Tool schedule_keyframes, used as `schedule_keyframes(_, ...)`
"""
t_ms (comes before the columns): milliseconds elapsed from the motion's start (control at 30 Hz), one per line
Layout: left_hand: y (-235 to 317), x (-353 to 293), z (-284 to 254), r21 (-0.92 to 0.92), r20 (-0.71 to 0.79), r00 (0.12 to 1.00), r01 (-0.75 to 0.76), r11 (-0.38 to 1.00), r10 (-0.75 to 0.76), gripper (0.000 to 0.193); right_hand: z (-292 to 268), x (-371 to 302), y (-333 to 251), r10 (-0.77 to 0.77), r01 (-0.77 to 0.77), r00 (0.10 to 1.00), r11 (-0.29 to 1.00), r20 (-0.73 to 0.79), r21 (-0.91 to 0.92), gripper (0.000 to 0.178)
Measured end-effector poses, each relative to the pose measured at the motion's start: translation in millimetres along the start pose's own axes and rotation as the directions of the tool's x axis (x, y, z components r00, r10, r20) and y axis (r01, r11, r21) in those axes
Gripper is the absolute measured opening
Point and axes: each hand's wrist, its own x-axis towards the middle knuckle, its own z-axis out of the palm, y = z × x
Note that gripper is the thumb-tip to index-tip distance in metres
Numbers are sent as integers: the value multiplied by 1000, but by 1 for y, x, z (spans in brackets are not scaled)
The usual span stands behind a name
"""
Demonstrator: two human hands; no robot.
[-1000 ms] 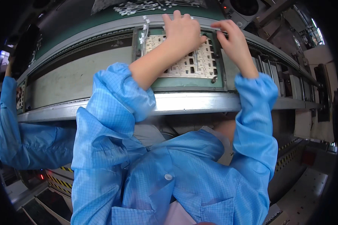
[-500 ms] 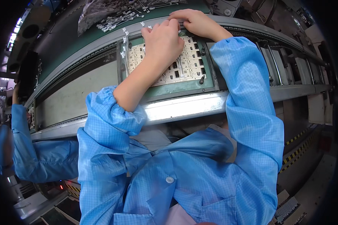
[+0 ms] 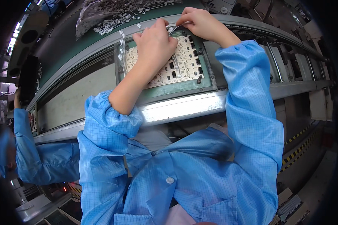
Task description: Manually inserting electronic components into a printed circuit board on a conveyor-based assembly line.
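A pale panel of circuit boards with dark components lies in a green carrier on a conveyor. My left hand is over the panel's far left part, fingers curled; its fingertips are partly hidden, and I cannot make out what they hold. At the carrier's far edge, my right hand pinches a thin wire that curves toward my left hand. Other pale wires lie across the panel. More wires with white connectors hang along the carrier's left side.
Beyond the far rail, a clear plastic bag and loose white-ended wires lie on a green surface. The metal near rail runs between me and the carrier. At left, another person in a blue sleeve is at the same conveyor.
My right hand has drawn slightly right, away from my left, and the wire between them now shows. My left hand has shifted a little left. The view has moved slightly.
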Motion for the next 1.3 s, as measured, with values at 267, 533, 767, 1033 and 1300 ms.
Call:
schedule_keyframes(267,8,14,9,78,71,993,94,993,-99,36,-6,-13,4,45,-48,993,999,-105,-23,17)
schedule_keyframes(533,6,12,15,-15,-12,999,40,999,-40,25,-8,-28,-1,2,-5,1000,993,-28,-120,12)
schedule_keyframes(767,5,13,10,-76,23,999,26,997,-25,28,-7,-27,-8,102,-105,992,994,-75,-44,19)
schedule_keyframes(1033,-3,12,15,-84,81,996,40,996,-33,29,2,-25,2,-22,14,995,997,-94,-79,18)
schedule_keyframes(1300,-5,8,15,92,-5,998,-55,994,56,26,-3,-30,-28,-48,6,996,892,-81,-453,30)
